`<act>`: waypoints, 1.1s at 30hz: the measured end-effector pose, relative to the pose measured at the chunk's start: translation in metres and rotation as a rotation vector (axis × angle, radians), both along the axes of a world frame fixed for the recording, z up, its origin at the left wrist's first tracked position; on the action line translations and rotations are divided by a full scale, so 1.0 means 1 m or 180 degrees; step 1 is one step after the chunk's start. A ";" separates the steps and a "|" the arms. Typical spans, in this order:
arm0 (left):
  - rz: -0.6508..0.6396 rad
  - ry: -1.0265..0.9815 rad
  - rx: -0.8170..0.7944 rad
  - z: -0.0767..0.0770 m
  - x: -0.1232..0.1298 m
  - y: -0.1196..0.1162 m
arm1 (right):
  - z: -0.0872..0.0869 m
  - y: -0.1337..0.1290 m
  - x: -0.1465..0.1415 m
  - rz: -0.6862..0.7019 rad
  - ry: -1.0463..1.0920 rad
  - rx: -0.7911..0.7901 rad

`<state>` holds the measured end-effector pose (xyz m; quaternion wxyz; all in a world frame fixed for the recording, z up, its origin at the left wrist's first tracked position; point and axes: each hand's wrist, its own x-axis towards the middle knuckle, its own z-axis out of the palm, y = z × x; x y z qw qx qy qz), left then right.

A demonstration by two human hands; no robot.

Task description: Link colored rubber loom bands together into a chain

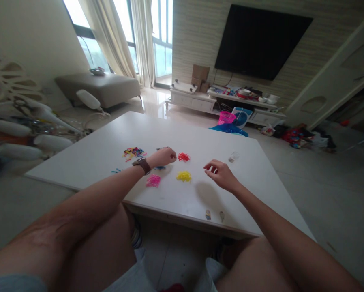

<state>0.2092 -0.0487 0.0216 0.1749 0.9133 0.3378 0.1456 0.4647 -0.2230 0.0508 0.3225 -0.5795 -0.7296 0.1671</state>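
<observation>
My left hand, with a watch on its wrist, reaches over the white table just left of a red pile of small, thin pieces. Its fingers are curled together, and anything between them is hidden. To the right, my right hand hovers above the tabletop with its fingers bent and apart, holding nothing visible. Between and below the hands lie a yellow pile and a pink pile. Blue pieces and dark pieces beyond are partly covered by my left hand. A mixed-colour pile lies further left.
Loose blue strips lie left on the white table. A small clear container stands at the right. Two small flat items, one like a cartoon sticker, lie by the near edge. Blurred white-padded equipment borders the left.
</observation>
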 end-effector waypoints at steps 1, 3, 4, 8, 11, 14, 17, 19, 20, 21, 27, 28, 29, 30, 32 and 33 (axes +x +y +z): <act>0.0108 -0.0016 -0.0003 0.004 -0.007 0.008 | 0.000 0.000 0.000 0.0001 -0.0007 -0.0008; 0.0471 -0.0082 -0.0089 0.013 -0.027 0.024 | 0.001 -0.001 0.002 -0.0005 -0.0018 -0.0012; 0.0720 -0.0119 -0.0195 0.016 -0.039 0.033 | 0.001 -0.001 0.003 -0.0007 -0.0020 -0.0011; 0.1680 -0.0331 -0.0584 0.017 -0.102 0.060 | 0.002 -0.002 0.007 0.0009 -0.0035 -0.0045; 0.2114 -0.0294 -0.0677 0.004 -0.145 0.071 | 0.003 -0.002 0.010 0.0020 -0.0038 -0.0066; 0.2103 -0.0161 -0.0875 -0.013 -0.169 0.074 | 0.004 -0.002 0.010 0.0024 -0.0080 -0.0072; 0.1855 0.0047 -0.0930 -0.027 -0.170 0.072 | 0.005 0.000 0.010 0.0067 -0.0144 -0.0116; 0.1738 0.0187 -0.0923 -0.034 -0.166 0.069 | 0.004 0.001 0.010 0.0093 -0.0177 -0.0159; 0.1720 0.0238 -0.0896 -0.036 -0.163 0.068 | 0.004 0.002 0.010 0.0105 -0.0194 -0.0172; 0.1730 0.0267 -0.0850 -0.038 -0.162 0.068 | 0.003 0.003 0.009 0.0118 -0.0215 -0.0179; 0.1903 0.0200 -0.0733 -0.041 -0.164 0.075 | -0.003 0.005 0.009 0.0211 -0.0348 -0.0276; 0.1920 0.0174 -0.0720 -0.041 -0.166 0.076 | -0.004 0.005 0.010 0.0227 -0.0358 -0.0297; 0.1926 0.0140 -0.0713 -0.040 -0.167 0.078 | -0.005 0.005 0.010 0.0239 -0.0366 -0.0313; 0.1930 0.0096 -0.0713 -0.039 -0.169 0.079 | -0.005 0.005 0.011 0.0250 -0.0373 -0.0329; 0.1934 -0.0006 -0.0765 -0.037 -0.171 0.081 | -0.006 0.006 0.012 0.0256 -0.0385 -0.0357; 0.1939 -0.0057 -0.0820 -0.037 -0.173 0.081 | -0.006 0.006 0.012 0.0256 -0.0391 -0.0371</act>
